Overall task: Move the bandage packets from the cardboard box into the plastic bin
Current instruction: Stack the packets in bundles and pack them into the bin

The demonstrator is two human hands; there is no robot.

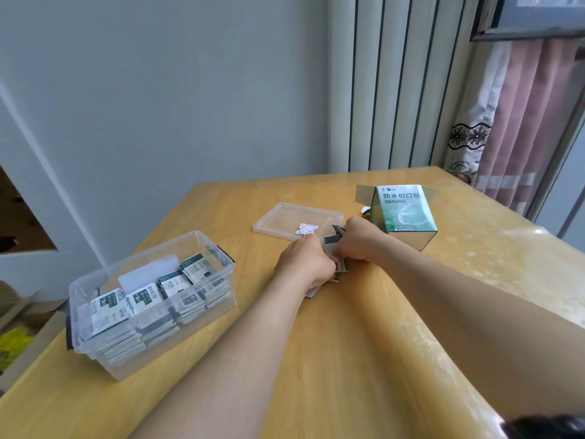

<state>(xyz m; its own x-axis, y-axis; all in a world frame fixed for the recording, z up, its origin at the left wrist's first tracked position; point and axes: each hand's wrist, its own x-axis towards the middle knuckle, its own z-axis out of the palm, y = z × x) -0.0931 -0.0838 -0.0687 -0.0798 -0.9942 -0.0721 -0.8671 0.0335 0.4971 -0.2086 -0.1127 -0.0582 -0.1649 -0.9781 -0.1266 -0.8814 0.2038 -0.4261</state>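
A stack of white-and-green bandage packets (pixel 333 248) stands on the table between my two hands. My left hand (pixel 304 264) grips it from the left and my right hand (pixel 357 242) grips it from the right, fingers curled around the packets. The green cardboard box (pixel 406 213) lies on its side just right of my right hand, its flap open toward the back left. The clear plastic bin (pixel 218 280) sits at the left of the table, holding several rows of packets (pixel 148 299).
The bin's clear lid (pixel 285 217), with a small sticker on it, lies flat behind my hands. The wooden table (pixel 348 359) ends at the wall behind and at a curtain on the right. A cardboard carton stands on the floor at far left.
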